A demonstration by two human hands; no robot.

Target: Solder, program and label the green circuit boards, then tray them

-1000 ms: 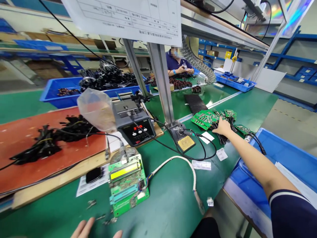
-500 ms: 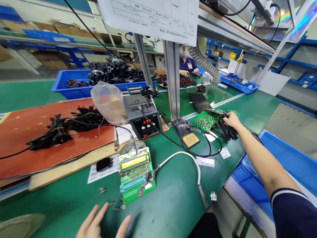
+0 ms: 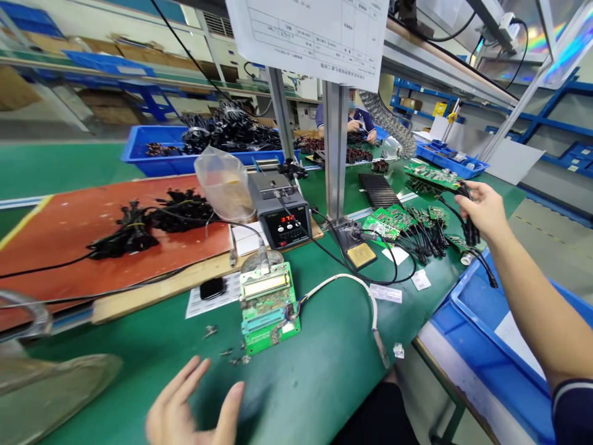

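My right hand (image 3: 482, 211) is raised over the bench's right side, closed on black wire leads (image 3: 469, 225). A green circuit board (image 3: 433, 176) hangs in the air beyond it, apparently joined to those leads. Below lies a heap of green boards with black leads (image 3: 412, 222). My left hand (image 3: 188, 402) hovers open, fingers apart, above the green mat (image 3: 315, 377). Nearest to it are small metal parts (image 3: 227, 352). Beyond them sits a green test board with a yellow display (image 3: 267, 306), trailing a white cable (image 3: 356, 285).
A soldering station (image 3: 282, 225) and an iron stand with a yellow sponge (image 3: 361, 254) stand mid-bench. Black cable bundles lie on an orange-red board (image 3: 69, 259). A blue bin (image 3: 491, 337) sits right of the bench. A co-worker (image 3: 347, 117) sits opposite, behind metal posts (image 3: 336, 154).
My right hand has risen from the heap with the leads and a green board. My left hand stays open near the small parts. The view has turned left.
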